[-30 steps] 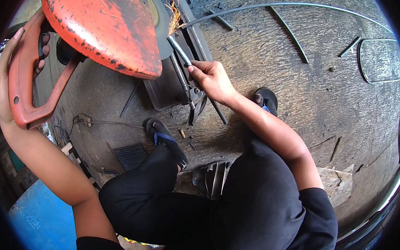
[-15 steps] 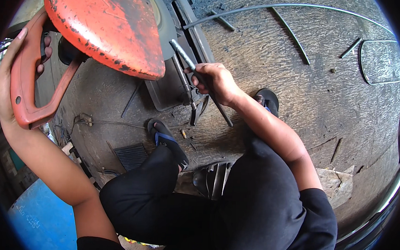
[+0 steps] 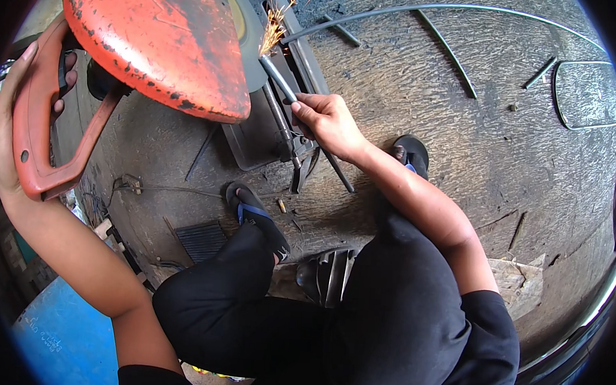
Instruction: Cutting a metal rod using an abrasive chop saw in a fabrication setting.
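Observation:
My left hand [image 3: 13, 100] is wrapped round the red D-shaped handle [image 3: 37, 115] of a chop saw, fingers on its inner side by the trigger. The saw's scuffed red blade guard [image 3: 162, 45] spreads over the upper left, and part of the grey cutting disc [image 3: 257, 68] shows at its right edge. In my right hand [image 3: 332, 124] is a metal rod [image 3: 278, 78], closed in my fingers. The rod's upper end touches the disc's edge, where orange sparks [image 3: 275, 27] fly upward. Its dark lower end sticks out below my hand.
A long bent rod [image 3: 429, 9] arcs across the top from the saw's base [image 3: 244, 147]. Cut rod pieces [image 3: 447, 53] and a bent wire frame [image 3: 563, 101] lie on the worn floor at right. My sandalled feet flank the saw. A blue container [image 3: 67, 337] stands lower left.
Sparks now spray where the rod meets the disc; none showed before. The saw handle and guard have shifted slightly left. My right hand has moved a little up and left with the rod.

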